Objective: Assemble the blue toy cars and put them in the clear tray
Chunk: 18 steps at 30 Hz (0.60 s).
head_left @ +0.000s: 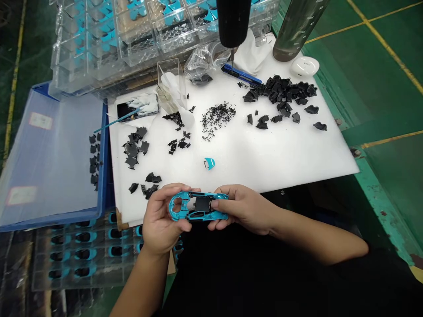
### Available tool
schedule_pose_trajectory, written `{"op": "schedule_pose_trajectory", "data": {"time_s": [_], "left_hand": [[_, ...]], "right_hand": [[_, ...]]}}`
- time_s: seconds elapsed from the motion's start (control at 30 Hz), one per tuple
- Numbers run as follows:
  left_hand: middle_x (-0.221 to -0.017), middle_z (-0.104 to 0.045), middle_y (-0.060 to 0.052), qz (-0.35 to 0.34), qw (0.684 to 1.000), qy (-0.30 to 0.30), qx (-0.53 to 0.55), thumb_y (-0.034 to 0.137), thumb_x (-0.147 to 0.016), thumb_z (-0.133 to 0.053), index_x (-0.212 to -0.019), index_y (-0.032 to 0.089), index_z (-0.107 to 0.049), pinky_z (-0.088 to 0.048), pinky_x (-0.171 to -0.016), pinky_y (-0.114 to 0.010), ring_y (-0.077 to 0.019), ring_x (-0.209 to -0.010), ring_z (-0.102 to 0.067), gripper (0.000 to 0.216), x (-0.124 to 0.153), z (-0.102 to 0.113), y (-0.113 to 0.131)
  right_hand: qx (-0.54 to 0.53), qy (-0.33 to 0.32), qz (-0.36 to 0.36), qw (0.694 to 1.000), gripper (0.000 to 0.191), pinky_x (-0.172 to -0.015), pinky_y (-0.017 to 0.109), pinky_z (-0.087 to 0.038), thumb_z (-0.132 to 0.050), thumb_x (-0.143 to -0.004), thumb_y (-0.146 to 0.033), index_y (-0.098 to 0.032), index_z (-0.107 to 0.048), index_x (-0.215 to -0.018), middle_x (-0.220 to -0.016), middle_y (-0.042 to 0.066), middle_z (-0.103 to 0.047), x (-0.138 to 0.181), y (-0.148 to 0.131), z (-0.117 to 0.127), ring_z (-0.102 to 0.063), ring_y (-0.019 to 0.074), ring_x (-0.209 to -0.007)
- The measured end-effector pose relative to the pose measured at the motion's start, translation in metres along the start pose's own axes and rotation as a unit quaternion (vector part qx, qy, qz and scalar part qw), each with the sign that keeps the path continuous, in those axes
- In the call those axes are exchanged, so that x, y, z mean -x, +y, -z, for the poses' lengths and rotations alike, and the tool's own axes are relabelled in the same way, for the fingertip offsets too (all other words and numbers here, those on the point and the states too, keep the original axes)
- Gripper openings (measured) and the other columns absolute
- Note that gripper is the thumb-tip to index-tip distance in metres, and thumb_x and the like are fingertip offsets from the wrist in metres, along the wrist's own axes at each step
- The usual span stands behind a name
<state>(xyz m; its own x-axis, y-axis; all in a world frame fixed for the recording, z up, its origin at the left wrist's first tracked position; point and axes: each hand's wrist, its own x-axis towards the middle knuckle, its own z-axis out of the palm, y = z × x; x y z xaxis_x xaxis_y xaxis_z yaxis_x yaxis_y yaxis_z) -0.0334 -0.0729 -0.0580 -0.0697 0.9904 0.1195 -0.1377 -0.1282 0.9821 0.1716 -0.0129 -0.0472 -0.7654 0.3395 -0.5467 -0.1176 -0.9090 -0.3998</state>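
1. One blue car shell (198,215) is held off the near edge of the white desk (264,154); it is the centre of this clock, twelve pointing straight ahead.
2. Two hands share it: the left hand (161,218) at nine o'clock, fingers wrapped around that end, and the right hand (243,209) at three, fingers grasping the other end with the thumb on top.
3. One dark panel (202,204) shows in the shell's middle, beside that thumb.
4. One small blue piece (209,164) lies nearby, just past twelve.
5. Beyond it, between twelve and one, is one patch of tiny black bits (220,116), too many to count.
6. At one o'clock is one heap of black parts (280,90), overlapping and uncountable.
7. Toward ten and eleven lie dark plates (132,149), also overlapping.
8. Near twelve, one black driver (233,24) points down; one blue-handled tool (243,75) lies below it.
9. At one, farther out: one bottle (297,33), one white case (304,66).
10. At ten, one blue tray (101,185).
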Motion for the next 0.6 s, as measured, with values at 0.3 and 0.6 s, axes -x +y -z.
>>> {"op": "schedule_pose_trajectory", "data": {"time_s": [0.3,0.6], "left_hand": [[-0.113,-0.066,-0.007,0.008,1.000,0.007,-0.009,0.036,-0.068,-0.087,-0.117,0.024,-0.063,-0.061,-0.091,-0.039,-0.0245,-0.103,-0.071,0.056,-0.0002,-0.0002,0.0001],[-0.113,-0.066,-0.007,0.003,1.000,0.004,-0.012,0.035,-0.069,-0.087,-0.116,0.024,-0.063,-0.060,-0.094,-0.040,-0.0243,-0.105,-0.071,0.055,0.0000,-0.0001,0.0017]], "right_hand": [[0.007,-0.015,0.005,1.000,0.011,-0.061,0.012,-0.058,-0.063,-0.093,-0.021,-0.013,-0.059,-0.087,-0.071,0.005,-0.075,0.0009,0.0007,0.0003,-0.074,0.0093,-0.065],[0.015,-0.011,0.006,1.000,0.020,-0.061,0.013,-0.058,-0.072,-0.088,-0.030,-0.012,-0.062,-0.087,-0.071,0.004,-0.075,0.0021,-0.0014,-0.0005,-0.074,0.0104,-0.066]]}}
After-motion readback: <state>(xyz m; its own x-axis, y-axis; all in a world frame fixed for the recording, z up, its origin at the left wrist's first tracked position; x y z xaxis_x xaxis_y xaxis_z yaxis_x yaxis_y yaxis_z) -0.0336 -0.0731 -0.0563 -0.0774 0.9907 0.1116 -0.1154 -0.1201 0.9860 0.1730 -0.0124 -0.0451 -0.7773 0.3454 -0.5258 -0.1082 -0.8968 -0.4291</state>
